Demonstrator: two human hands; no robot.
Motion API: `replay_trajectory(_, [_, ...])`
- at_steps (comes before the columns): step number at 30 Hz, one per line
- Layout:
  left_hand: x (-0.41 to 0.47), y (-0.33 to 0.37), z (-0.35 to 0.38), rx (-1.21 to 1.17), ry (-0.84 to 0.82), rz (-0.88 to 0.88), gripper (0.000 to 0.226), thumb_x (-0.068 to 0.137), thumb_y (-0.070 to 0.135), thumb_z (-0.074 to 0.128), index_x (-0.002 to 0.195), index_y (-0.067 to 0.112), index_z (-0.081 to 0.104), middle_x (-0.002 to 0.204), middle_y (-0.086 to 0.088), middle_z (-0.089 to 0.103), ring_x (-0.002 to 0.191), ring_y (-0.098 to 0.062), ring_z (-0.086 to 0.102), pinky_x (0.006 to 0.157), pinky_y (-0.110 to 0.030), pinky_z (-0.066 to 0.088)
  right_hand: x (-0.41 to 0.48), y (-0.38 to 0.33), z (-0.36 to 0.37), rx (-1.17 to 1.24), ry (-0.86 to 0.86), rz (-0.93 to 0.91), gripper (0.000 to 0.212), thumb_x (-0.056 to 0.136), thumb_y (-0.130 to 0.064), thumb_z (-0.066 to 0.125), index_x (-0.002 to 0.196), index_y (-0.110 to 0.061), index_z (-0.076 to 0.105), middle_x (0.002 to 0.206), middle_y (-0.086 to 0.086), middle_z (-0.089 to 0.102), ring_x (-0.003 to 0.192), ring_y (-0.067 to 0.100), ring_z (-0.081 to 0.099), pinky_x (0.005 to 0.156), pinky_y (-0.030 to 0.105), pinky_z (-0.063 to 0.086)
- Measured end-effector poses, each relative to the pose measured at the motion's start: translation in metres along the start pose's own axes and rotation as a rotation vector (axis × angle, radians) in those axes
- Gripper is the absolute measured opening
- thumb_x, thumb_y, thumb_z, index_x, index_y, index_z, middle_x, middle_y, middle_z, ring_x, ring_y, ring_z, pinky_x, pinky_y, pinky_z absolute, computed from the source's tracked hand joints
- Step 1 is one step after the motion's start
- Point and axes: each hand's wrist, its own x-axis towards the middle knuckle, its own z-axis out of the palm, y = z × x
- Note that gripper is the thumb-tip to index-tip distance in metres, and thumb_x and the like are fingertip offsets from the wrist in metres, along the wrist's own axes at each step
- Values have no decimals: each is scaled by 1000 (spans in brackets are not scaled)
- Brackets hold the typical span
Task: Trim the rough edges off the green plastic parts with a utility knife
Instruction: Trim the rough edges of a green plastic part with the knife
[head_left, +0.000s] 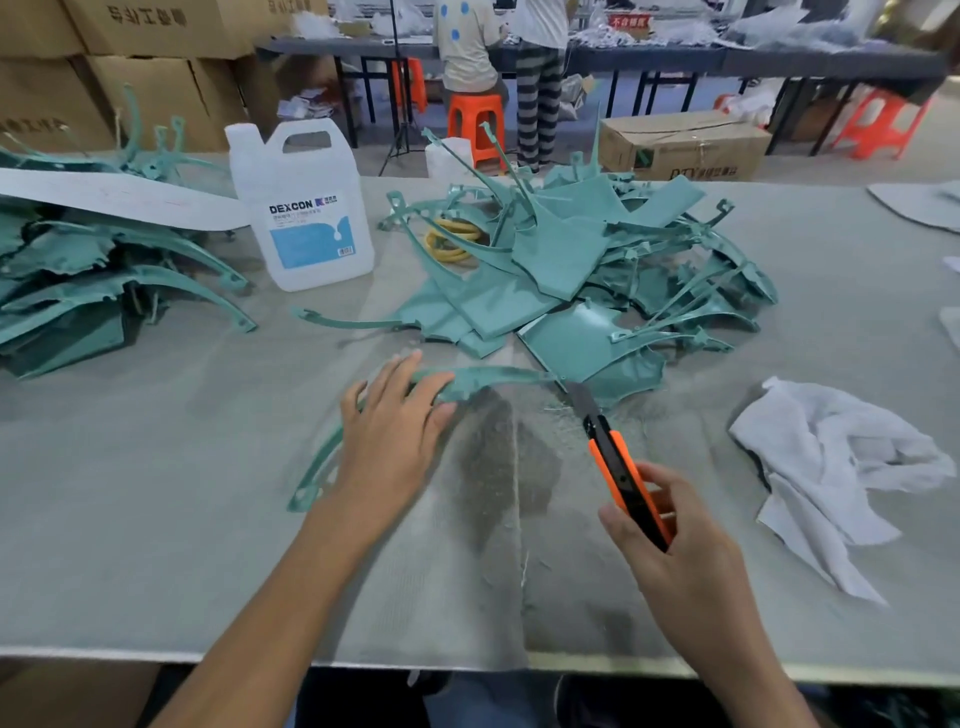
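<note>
Left hand (397, 415) lay spread flat, pinning curved green part (488, 376) to counter (156, 493); right hand (670, 540) gripped utility knife (621, 467), blade at part's end. Looked light, thin, prob. springy; hold near cut.

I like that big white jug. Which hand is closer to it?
Left. The left hand presses on a curved green part below the white jug. The right hand holds the orange knife farther off, nearer the white rag.
</note>
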Motion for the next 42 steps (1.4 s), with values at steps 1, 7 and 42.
replay_trajectory(1, [1,0,-4,-6,79,31,30,107,34,44,130,23,60,149,-6,51,139,-25,43,102,-43,31,-2,3,0,42,5,21,37,81,-52,71,110,-63,50,100,-30,64,83,0,64,65,20,50])
replay_trajectory(7, [3,-8,-40,-85,34,-59,15,107,35,29,94,28,32,73,-9,54,69,-38,50,59,-40,26,-4,2,6,249,18,62,41,87,-33,76,107,-58,51,90,-6,71,62,20,70,48,29,55])
replay_trajectory(42, [-12,17,-45,-70,-98,90,10,106,29,42,107,23,49,79,0,61,71,-33,57,58,-39,36,-10,-42,33,100,-187,-113,43,95,-60,47,132,-74,32,90,-17,71,62,10,66,57,35,58])
